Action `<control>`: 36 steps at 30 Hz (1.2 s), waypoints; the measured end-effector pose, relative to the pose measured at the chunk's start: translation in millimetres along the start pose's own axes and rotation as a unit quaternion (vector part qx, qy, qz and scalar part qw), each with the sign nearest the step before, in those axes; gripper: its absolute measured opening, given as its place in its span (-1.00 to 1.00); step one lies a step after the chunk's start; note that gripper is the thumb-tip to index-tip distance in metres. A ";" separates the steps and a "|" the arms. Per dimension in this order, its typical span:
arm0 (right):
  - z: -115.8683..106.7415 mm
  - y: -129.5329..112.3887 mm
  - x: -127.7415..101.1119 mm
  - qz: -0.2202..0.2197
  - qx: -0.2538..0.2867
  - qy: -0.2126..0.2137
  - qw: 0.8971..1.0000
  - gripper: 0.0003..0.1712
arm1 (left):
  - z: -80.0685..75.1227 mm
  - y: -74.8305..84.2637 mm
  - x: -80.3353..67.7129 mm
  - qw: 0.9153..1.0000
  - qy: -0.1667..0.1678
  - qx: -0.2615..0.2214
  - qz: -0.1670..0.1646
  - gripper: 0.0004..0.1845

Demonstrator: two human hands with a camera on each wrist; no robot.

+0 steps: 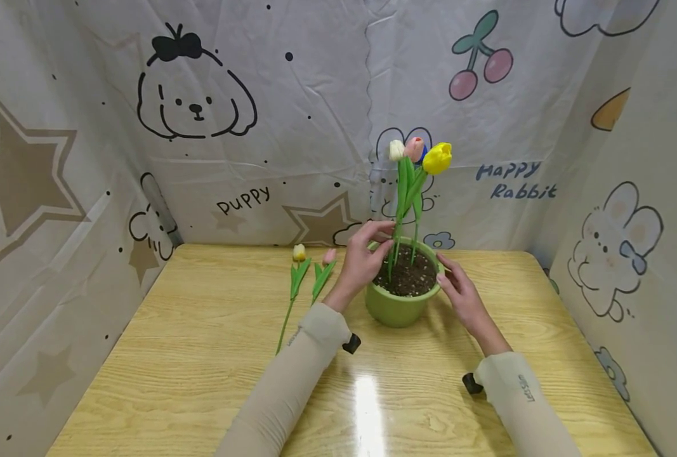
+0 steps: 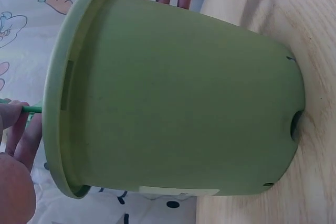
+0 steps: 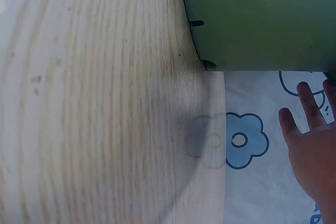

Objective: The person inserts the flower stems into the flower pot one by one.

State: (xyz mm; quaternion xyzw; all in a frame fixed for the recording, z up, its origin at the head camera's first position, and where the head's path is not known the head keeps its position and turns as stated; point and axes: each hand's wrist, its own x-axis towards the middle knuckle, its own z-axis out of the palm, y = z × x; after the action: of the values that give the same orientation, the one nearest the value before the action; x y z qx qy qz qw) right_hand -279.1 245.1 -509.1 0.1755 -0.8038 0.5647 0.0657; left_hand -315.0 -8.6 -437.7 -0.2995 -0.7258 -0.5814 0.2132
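Near the far edge of the wooden table [image 1: 201,317] we have a green pot [image 1: 398,309] standing upright, filled with dark soil [image 1: 411,280] flecked with pale bits, and out of it rise a white tulip [image 1: 396,150], a pink tulip [image 1: 414,150], a yellow tulip [image 1: 438,158] and a blue bloom [image 1: 424,154] mostly hidden behind the others. Our left hand [image 1: 365,257] is at the pot's left side, above the rim, its thumb and fingers pinching a green stem [image 2: 32,109]; we cannot tell for sure which flower that stem carries. On the opposite side our right hand [image 1: 464,295] rests its fingertips against the rim, the fingers spread apart and relaxed. Left of the pot, on the wood, we see a pale yellow flower [image 1: 298,278] lying with its long stem toward us, and just beside it a loose pink flower [image 1: 322,279], its lower stem hidden behind our left sleeve [image 1: 292,387]. From the left wrist we look along the pot's smooth wall to a dark notch [image 2: 297,125] at its base. Around the table hangs a pale cloth [image 1: 315,82] printed with a puppy [image 1: 195,109], stars, cherries [image 1: 481,63] and the words Happy Rabbit [image 1: 515,181]
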 end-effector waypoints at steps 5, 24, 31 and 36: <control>-0.9 -0.2 0.2 0.002 0.002 -0.003 1.000 -0.39 | -0.6 3.6 1.6 1.000 -0.004 0.014 -0.005 -0.63; 0.0 -0.9 0.9 0.002 0.002 0.000 1.000 -0.39 | -0.2 6.1 0.4 0.998 0.013 -0.030 -0.061 -0.61; -0.4 -1.9 1.1 0.004 -0.003 -0.001 1.000 -0.39 | 6.1 5.1 -0.6 0.998 0.032 -0.040 -0.044 -0.62; -1.0 1.0 0.9 0.005 0.003 -0.006 1.000 -0.38 | 12.2 7.4 0.5 0.999 0.026 -0.005 -0.027 -0.62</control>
State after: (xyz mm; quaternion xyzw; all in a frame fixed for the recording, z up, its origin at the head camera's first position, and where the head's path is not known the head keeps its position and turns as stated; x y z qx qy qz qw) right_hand -280.4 246.1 -509.3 0.1745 -0.8034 0.5664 0.0577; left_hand -309.8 4.4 -434.8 -0.2658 -0.7251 -0.5978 0.2149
